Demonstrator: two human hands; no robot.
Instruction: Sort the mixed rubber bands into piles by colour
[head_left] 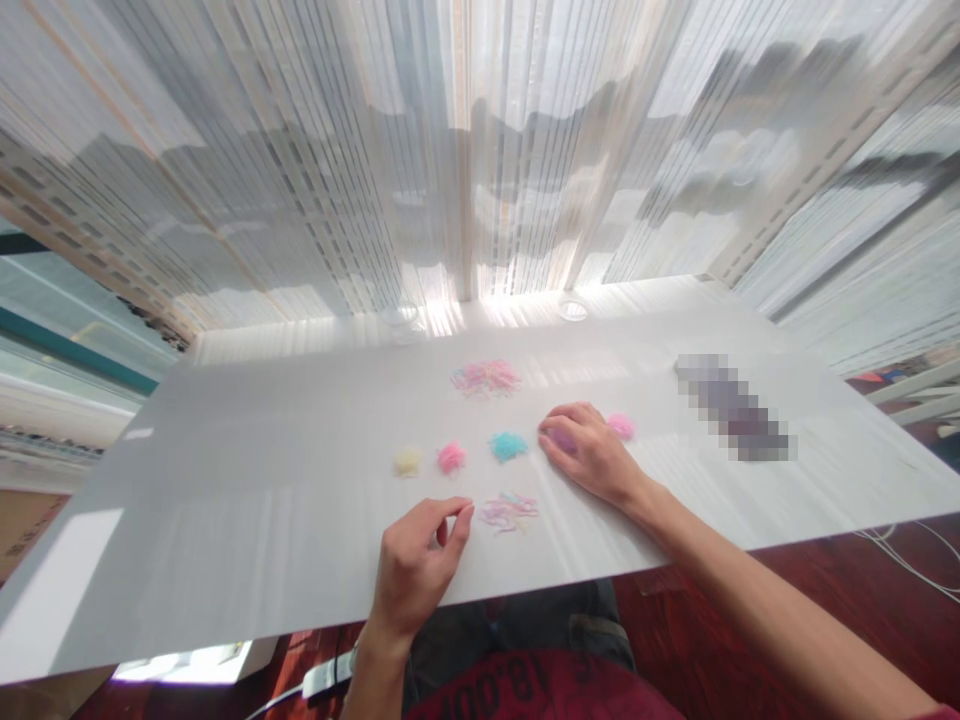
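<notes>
A: Where do things stand at the white, smooth-topped worktop [262,480]?

B: Five small heaps of thin strands lie in a row by colour: a pale yellow heap [408,461], a hot-pink heap [451,458], a turquoise heap [509,446], a purple heap [562,440] and a light-pink heap [620,426].

A: And what is left?

B: Two loose piles lie unsorted: a far pile of mixed pastel strands [486,378] and a smaller near pile of mixed pastel strands [510,511]. Sorting looks well short of finished.

A: The hands?

B: The right hand [589,450] curls over the purple heap, its grip hidden. The left hand [420,555], beside the near pile, pinches thumb to forefinger; whether a strand sits between them cannot be told.
</notes>
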